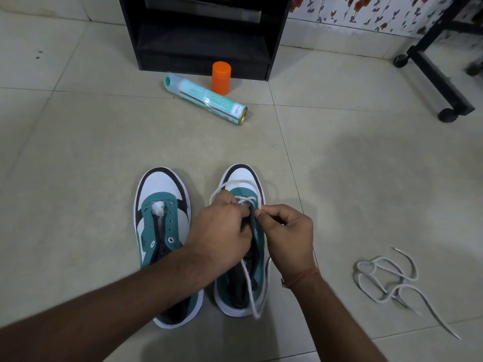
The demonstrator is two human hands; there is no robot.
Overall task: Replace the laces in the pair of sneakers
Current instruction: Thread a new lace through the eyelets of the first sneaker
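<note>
Both hands work over the right sneaker (241,184) on the floor tiles (78,142): left hand (222,226) and right hand (287,231) each pinching its white lace (249,286); left sneaker (159,189) unlaced beside it.

The floor (78,142) is laid with large pale beige tiles separated by thin grout lines and carries a soft sheen. A black open-fronted cabinet (203,35) stands at the far side, its base resting directly on the tiles. To its right, the wall (366,11) bears white wallpaper printed with red flowers and dark leaves above a plain skirting band. A black frame on castors (444,82) occupies the upper right corner. Lighting is even and diffuse.
</note>
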